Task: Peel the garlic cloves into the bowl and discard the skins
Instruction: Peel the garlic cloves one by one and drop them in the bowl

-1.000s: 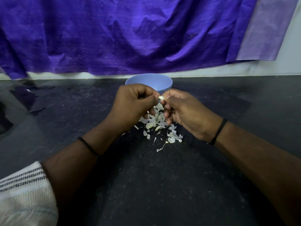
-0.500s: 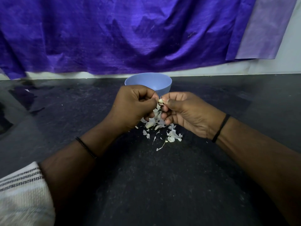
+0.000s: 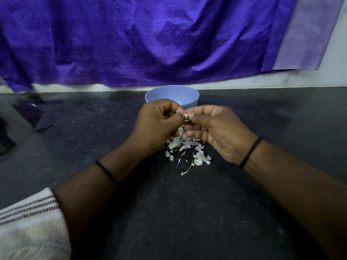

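One clove (image 3: pixel 185 116) pinched between left hand (image 3: pixel 156 126) and right hand (image 3: pixel 216 130), just in front of bowl (image 3: pixel 172 94), above skins (image 3: pixel 187 147). Likely tiny, light, firm, slippery once bare; skin papery, pick at tip

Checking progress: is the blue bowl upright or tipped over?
Upright. The bowl stands on the counter behind both hands, rim level, opening facing up.

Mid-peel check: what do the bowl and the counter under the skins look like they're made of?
Bowl: probably plastic or melamine, a matte pale blue with an even thin rim and no glaze shine. Counter: looks like dark polished stone, perhaps granite, with fine pale speckles and a soft reflection near the back. Garlic skins: dry, papery flakes.
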